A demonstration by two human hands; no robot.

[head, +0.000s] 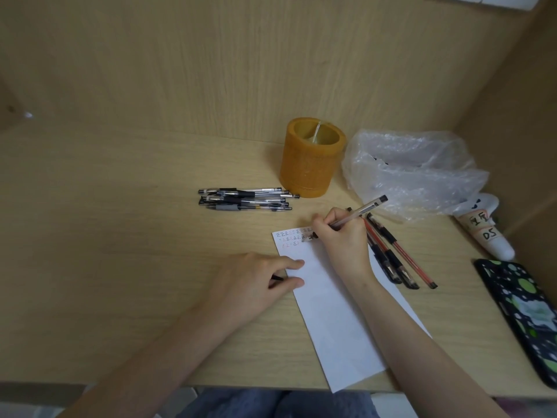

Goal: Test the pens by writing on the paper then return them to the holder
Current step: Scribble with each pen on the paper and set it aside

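A white paper strip (331, 315) lies on the wooden desk, with rows of small black and red marks at its top end. My right hand (342, 239) grips a clear pen (366, 209) in a writing hold, its tip touching the paper by those marks. My left hand (262, 282) rests on the paper's left edge and pinches a small black piece, apparently a pen cap (275, 278). The orange cylindrical holder (310, 167) stands behind, with no pens visible in it. Several black pens (247, 199) lie in a pile left of the holder. Other red and black pens (394, 257) lie right of my right hand.
A crumpled clear plastic bag (416, 170) sits right of the holder. A white labelled tube (488, 233) and a dark patterned phone (524, 312) lie at the far right. Wooden walls close the back and right side. The desk's front edge (150, 384) runs along the bottom.
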